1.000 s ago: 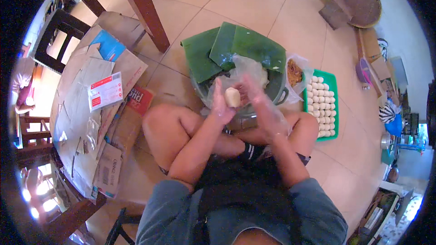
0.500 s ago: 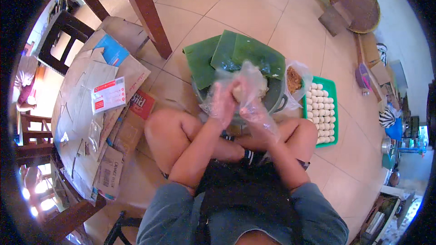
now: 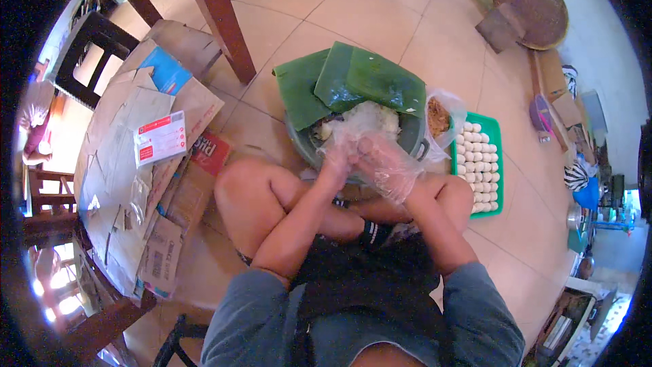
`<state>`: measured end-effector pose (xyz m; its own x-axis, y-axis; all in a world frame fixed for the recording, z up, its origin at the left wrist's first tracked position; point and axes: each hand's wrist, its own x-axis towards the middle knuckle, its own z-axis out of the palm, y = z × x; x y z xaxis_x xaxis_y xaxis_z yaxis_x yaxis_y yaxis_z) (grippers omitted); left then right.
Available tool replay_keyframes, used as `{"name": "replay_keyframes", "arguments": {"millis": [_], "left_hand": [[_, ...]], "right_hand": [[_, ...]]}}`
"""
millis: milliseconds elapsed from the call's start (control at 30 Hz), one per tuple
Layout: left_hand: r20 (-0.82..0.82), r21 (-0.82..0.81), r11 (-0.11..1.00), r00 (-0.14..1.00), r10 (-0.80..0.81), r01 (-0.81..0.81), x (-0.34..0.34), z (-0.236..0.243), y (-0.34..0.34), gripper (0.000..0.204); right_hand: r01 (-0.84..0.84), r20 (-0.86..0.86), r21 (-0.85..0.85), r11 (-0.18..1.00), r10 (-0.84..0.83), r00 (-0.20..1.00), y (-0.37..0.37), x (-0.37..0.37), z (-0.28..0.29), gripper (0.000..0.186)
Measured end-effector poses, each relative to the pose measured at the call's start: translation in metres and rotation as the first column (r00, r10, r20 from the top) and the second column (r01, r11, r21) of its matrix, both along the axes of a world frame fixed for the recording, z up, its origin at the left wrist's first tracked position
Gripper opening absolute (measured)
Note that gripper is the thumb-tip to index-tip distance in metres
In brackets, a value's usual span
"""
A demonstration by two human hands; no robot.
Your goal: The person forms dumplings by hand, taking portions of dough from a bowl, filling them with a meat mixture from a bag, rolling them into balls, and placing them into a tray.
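Observation:
Both my hands wear clear plastic gloves and meet over the near rim of a large dark pot (image 3: 414, 137). My left hand (image 3: 341, 153) has its fingers closed against my right hand (image 3: 382, 156), which bends over from the right. Whatever lies between the palms is hidden. White, sticky-looking rice (image 3: 386, 121) shows in the pot just beyond my fingers. Green banana leaves (image 3: 370, 78) cover the pot's far side. To the right, a clear plastic bag (image 3: 456, 126) holds a brown shredded filling (image 3: 438, 117). A green tray (image 3: 501, 163) beside it carries rows of white rounded pieces (image 3: 478, 166).
Flattened cardboard (image 3: 125, 136) with a white-and-red packet (image 3: 161, 137) on top spreads at my left. A wooden post (image 3: 221, 24) rises beyond it. A round woven tray (image 3: 533, 7) leans on the right wall. My crossed legs (image 3: 258, 197) frame the pot's near side.
My hands have come together and lowered slightly toward me. A pale lump seen between them is now covered, and more of the rice in the pot shows.

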<state>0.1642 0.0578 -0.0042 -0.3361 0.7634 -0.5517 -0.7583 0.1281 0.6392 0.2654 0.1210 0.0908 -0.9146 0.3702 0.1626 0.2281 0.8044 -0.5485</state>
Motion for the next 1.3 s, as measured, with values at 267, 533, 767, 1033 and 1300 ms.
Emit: {"name": "replay_keyframes", "arguments": {"millis": [267, 533, 767, 1033, 1300], "left_hand": [[-0.269, 0.154, 0.983, 0.962, -0.057, 0.101, -0.006, 0.007, -0.008, 0.045], [0.059, 0.389, 0.901, 0.97, -0.234, 0.193, -0.036, 0.029, 0.002, 0.055], [0.396, 0.746, 0.666, 0.805, -0.441, -0.002, -0.004, 0.013, -0.002, 0.069], [0.419, 0.234, 0.972, 0.903, -0.094, -0.008, -0.019, 0.059, -0.006, 0.059], [-0.007, 0.17, 0.982, 0.997, -0.081, 0.081, -0.002, 0.038, -0.005, 0.044]], "right_hand": [[0.351, -0.06, -0.294, 0.889, -0.383, 0.922, -0.026, -0.008, 0.007, 0.024], [0.57, -0.125, -0.129, 0.811, -0.584, 0.802, 0.032, 0.04, -0.015, 0.046], [0.164, -0.271, 0.006, 0.986, -0.156, 0.95, -0.057, -0.02, -0.015, 0.068], [0.084, -0.117, -0.059, 0.995, -0.09, 0.989, -0.008, 0.003, 0.036, 0.071], [-0.069, -0.079, 0.147, 0.987, 0.081, 0.994, 0.015, 0.005, -0.04, 0.06]]}}
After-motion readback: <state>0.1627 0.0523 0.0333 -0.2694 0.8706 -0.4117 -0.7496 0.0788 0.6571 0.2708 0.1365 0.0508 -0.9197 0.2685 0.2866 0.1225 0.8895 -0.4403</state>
